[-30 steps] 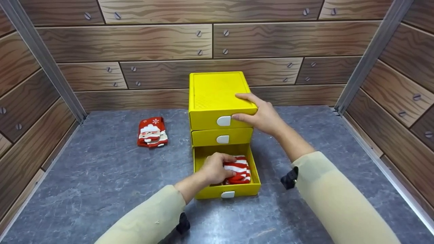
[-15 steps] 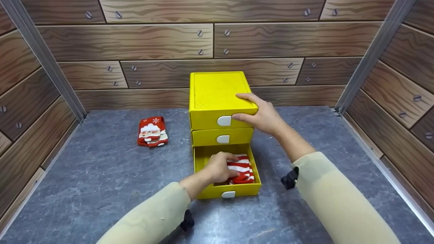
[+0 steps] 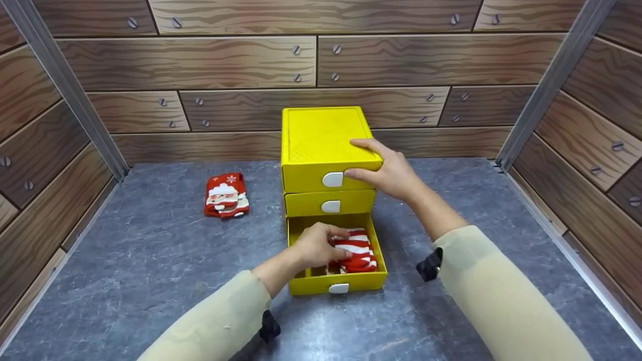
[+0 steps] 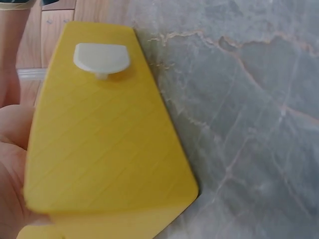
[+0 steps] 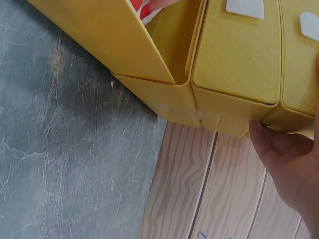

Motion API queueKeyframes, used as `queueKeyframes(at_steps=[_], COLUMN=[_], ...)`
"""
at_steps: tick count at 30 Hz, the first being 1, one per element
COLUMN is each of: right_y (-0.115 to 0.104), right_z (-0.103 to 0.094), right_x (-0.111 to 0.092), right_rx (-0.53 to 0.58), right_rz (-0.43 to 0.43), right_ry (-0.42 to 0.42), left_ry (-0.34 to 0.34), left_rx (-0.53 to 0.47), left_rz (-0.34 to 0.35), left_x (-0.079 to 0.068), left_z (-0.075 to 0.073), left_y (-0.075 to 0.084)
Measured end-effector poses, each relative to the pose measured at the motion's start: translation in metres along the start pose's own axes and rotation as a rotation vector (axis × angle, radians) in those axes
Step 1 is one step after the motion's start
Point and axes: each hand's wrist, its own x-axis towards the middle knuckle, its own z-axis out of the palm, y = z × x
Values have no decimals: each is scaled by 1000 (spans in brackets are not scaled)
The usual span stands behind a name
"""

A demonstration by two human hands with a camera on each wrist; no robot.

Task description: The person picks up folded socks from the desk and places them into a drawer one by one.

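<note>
A yellow three-drawer unit [image 3: 323, 135] stands mid-table, its bottom drawer [image 3: 377, 260] pulled out and the two upper ones closed. Folded red-and-white striped socks [image 3: 358, 250] lie at the drawer's right side. My left hand [image 3: 318, 245] reaches into the drawer, thumb and index finger apart over the socks' left edge; its other fingers are hidden. My right hand [image 3: 393, 173] grips the unit's top right front corner, index finger on top and thumb on the front beside the white handle [image 3: 332, 179]. In the right wrist view, the right hand [image 5: 294, 164] lies along the unit's side.
A folded red sock pair [image 3: 226, 195] with a Santa face lies on the grey marbled table [image 3: 150, 250], left of the unit. Wood-patterned panels [image 3: 190, 62] enclose the back and both sides. The open drawer juts toward the person.
My left hand shifts right with the striped socks, then draws back slightly left and up while the socks stay at the drawer's right side. The right hand keeps its place.
</note>
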Motion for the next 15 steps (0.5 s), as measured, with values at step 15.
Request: queueKeyframes(at_steps=[15], right_y=[1], right_z=[1], right_x=[0], right_rx=[35], right_rz=[10], right_ry=[-18], left_ry=[48], left_rx=[-222], left_rz=[122], left_x=[-54], left_z=[-69], left_y=[-14])
